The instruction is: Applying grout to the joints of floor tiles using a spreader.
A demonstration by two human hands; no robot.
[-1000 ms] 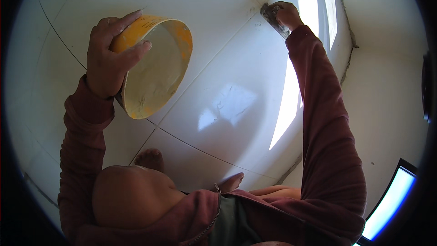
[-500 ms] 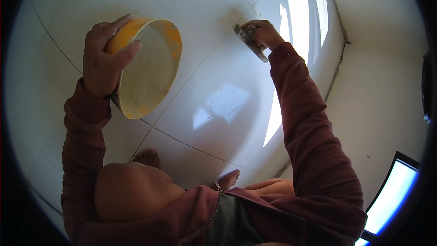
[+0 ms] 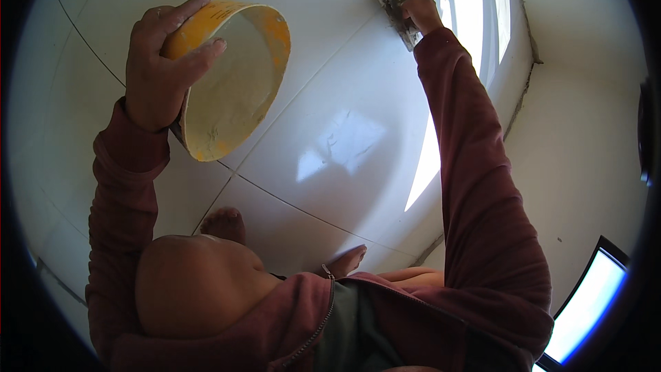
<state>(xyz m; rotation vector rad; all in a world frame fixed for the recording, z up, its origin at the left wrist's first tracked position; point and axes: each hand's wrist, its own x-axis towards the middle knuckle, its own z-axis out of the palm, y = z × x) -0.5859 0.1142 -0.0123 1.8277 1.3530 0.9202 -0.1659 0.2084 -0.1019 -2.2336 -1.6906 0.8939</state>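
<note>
My left hand (image 3: 160,65) grips the rim of a yellow tub (image 3: 279,34), thumb over the edge and fingers along the outside. The tub is tilted toward me, above the floor, and a pale, whitish coating or paste (image 3: 231,86) shows inside it. Farther forward and to the right, my right hand (image 3: 421,11) is closed around a grimy, flat-plated float (image 3: 396,15). Its plate is low over the white tiles by a pale joint; whether it touches them I cannot tell.
Large white floor tiles (image 3: 310,76) spread below me, with dark joints (image 3: 275,201) near my feet (image 3: 224,224). Along the right runs a wall (image 3: 571,138) with a rough gap at its base. Bright sunlight patches (image 3: 469,21) lie beside it. A lit window-like panel (image 3: 592,303) is at lower right.
My right hand has moved farther forward and slightly right with the float. The tub in my left hand sits a little higher in view. The whole view has shifted slightly.
</note>
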